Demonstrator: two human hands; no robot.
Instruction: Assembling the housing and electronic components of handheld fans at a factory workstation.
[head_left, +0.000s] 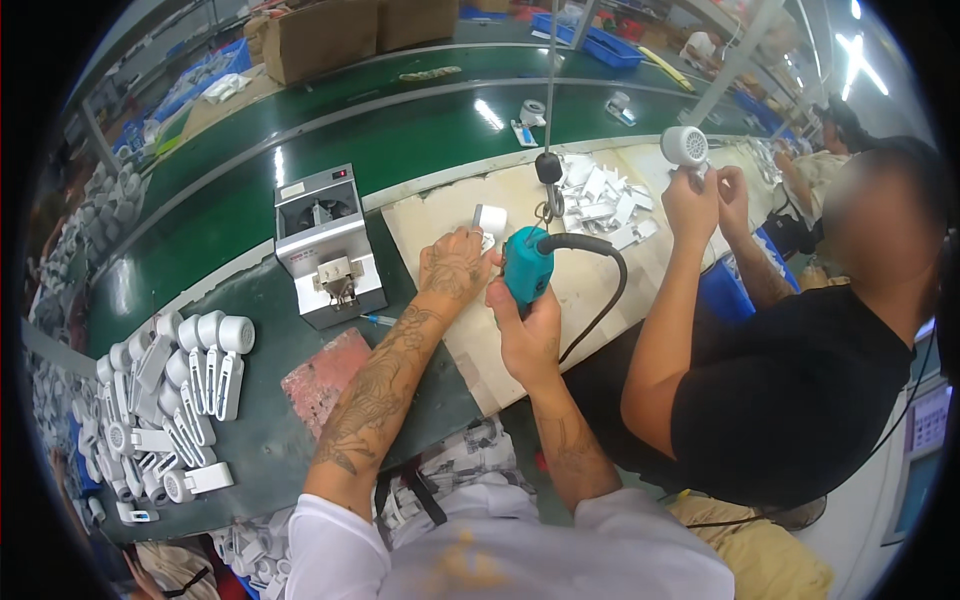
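My left hand (455, 265) is closed on a small white handheld fan (489, 218), pressing it to the beige board (425, 222). Its round head sticks out beyond my fingers, which hide most of the rest. My right hand (530, 338) wraps round a teal electric screwdriver (528, 265), which hangs from a cord with a black fitting (548, 168). The tool's tip is hidden near my left fingers. A black cable (620, 285) curves from the screwdriver toward the right.
Loose white plastic pieces (605, 200) lie beyond the screwdriver. A grey metal screw feeder (330, 250) and a reddish plate (328, 378) are left of my forearm. Many white fans (170, 400) pile up farther left. Behind runs a green conveyor (400, 135). At right, a co-worker's hands (705, 200) hold another fan.
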